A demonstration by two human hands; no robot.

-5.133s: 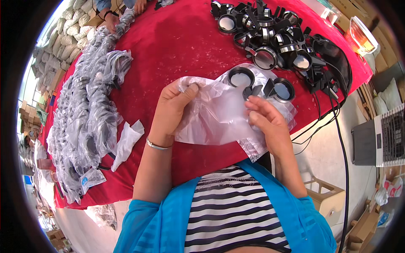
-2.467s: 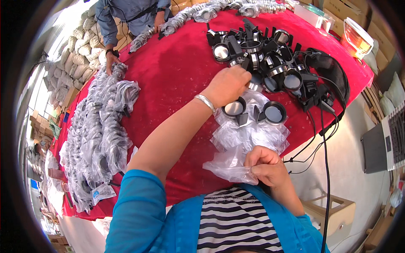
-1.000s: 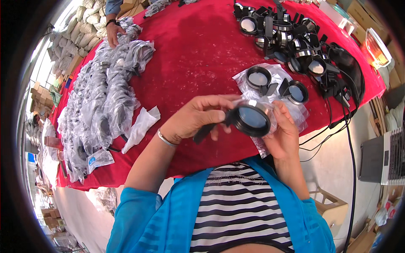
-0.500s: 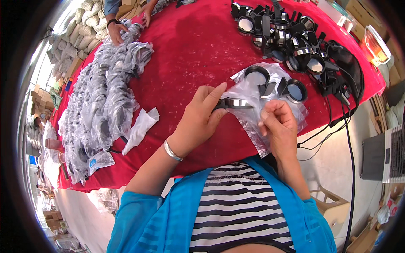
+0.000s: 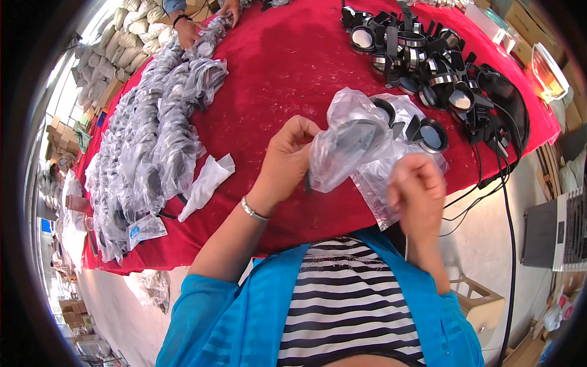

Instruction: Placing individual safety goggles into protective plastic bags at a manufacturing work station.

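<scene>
My left hand (image 5: 290,156) grips a round black-framed lens (image 5: 358,137) that sits inside a clear plastic bag, held above the red table. The bag hides part of the lens, and a dark end of it shows below my fingers. My right hand (image 5: 417,191) is just right of the bag, apart from it, its curled fingers smeared by motion. Beneath and beyond lie flat clear plastic bags (image 5: 374,199), with a second round lens (image 5: 432,136) with a black clip arm resting on them. Another black ring (image 5: 384,109) shows partly behind the held bag.
A heap of black lenses with silver rims (image 5: 422,58) lies at the far right, beside a black mesh bag (image 5: 507,98) and hanging cables (image 5: 509,244). Rows of bagged lenses (image 5: 143,134) fill the left side. Another person's hands (image 5: 189,32) touch their far end.
The plastic bag now covers the lens in my left hand and has been lifted off the pile of flat bags. My right hand has drawn away from it, down and to the right.
</scene>
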